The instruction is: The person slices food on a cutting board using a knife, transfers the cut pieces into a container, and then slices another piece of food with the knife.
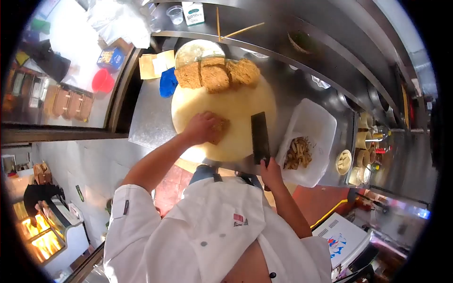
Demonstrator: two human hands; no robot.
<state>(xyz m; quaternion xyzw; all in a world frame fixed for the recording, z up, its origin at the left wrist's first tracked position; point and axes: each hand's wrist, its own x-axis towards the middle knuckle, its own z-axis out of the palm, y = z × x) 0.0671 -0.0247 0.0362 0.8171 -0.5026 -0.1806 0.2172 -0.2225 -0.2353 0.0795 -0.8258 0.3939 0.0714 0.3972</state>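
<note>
My left hand [202, 127] lies closed over a brown, rough-surfaced piece of food [219, 129] on the round, pale cutting board [236, 104]. In my right hand [271, 173] is the handle of a cleaver [260, 134], whose dark broad blade points away from me over the board's right edge. Several larger brown, crumbly-looking blocks [215, 78] sit together at the far side of the board. Beside the board on the right stands a white plastic tub [315, 127] with cut brown strips [298, 153] in it.
A blue cloth-like item [168, 83] lies at the board's far left. Chopsticks [243, 30], a clear cup [175, 15] and a carton [193, 13] are on the shelf behind. A small bowl [343, 162] with pale pieces stands right of the tub.
</note>
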